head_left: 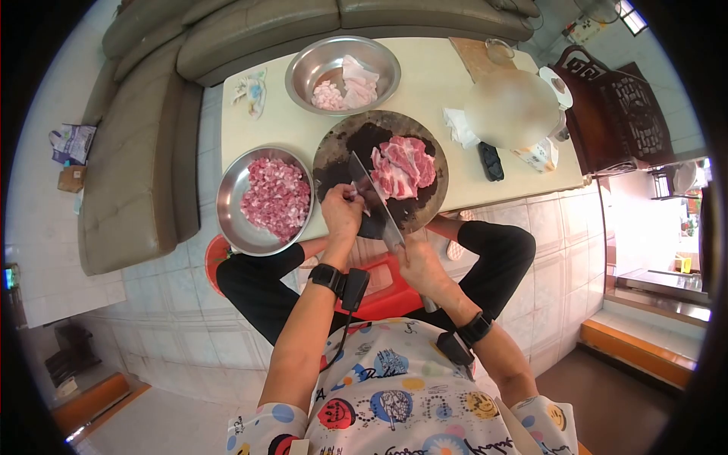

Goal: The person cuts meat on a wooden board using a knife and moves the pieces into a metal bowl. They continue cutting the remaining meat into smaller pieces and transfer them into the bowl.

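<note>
My right hand (425,268) is closed around the handle of a cleaver (377,199), whose broad blade points away from me over a round, dark-stained chopping board (334,148). Just left of the blade, my left hand (342,213) has its fingers pinched on a small piece of meat (352,196), mostly hidden by the fingers. To the right of the blade lies a pile of raw meat slabs (404,167), red with pale fat. A steel bowl (224,199) beside the board's left edge holds diced meat (275,196).
Behind the board, a second steel bowl (293,70) contains pale skin and fat pieces. The table (425,68) also bears a black object (491,162), crumpled tissue (459,126), a plastic bag (252,94) and a glass cup (499,51). A sofa (258,42) stands behind.
</note>
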Demonstrator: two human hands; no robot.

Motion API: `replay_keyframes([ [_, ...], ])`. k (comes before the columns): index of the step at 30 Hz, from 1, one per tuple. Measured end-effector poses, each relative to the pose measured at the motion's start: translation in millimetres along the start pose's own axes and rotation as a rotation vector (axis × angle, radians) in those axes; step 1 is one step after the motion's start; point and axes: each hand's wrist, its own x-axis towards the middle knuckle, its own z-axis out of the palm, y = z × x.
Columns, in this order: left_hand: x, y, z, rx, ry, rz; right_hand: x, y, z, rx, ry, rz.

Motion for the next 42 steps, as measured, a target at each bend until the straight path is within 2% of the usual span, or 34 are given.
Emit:
replay_keyframes([
  [3,1.5,1.6,-3.4,0.057,0.011,-0.002,-4.7,-8.9,-7.9,0.025,-0.047,0.036],
  [11,4.8,5.3,-9.1,-0.078,-0.079,-0.180,-14.1,-11.2,-6.8,0.038,-0.075,0.107],
  [14,6.5,3.3,-8.8,-0.046,-0.091,-0.184,-11.1,-10.8,-2.4,0.006,-0.084,0.071],
  [17,9.7,6.3,-11.8,0.013,-0.108,-0.164,-4.8,-13.1,1.4,0.104,-0.062,0.040],
  [21,15.3,3.3,-12.1,0.038,-0.165,-0.171,13.2,-16.6,10.8,0.035,-0.087,0.084],
  [26,19.4,-32.9,2.1,-0.171,-0.233,-0.229,59.7,-21.3,32.8,-0.008,-0.020,0.131],
  [30,28.2,-27.0,-3.3,-0.133,-0.212,-0.254,92.3,-25.2,42.2,-0.060,0.054,0.031],
  [32,25.6,-27.1,-5.8,-0.215,-0.165,-0.344,85.7,-28.0,41.0,-0.089,0.038,0.013],
  [33,23.3,-28.4,-3.8,-0.106,-0.129,-0.275,79.7,-27.4,38.2,-0.090,0.010,0.047],
  [36,19.9,-27.7,-1.7,-0.117,-0.078,-0.271,42.7,-1.5,34.5,-0.126,-0.153,0.056],
  [40,21.5,-21.5,-5.0,-0.153,-0.157,-0.308,18.4,-10.7,9.1,-0.175,-0.210,-0.022],
  [42,23.4,-26.0,-4.8,-0.212,-0.177,-0.339,40.2,-27.5,17.7,-0.121,-0.136,0.148],
])
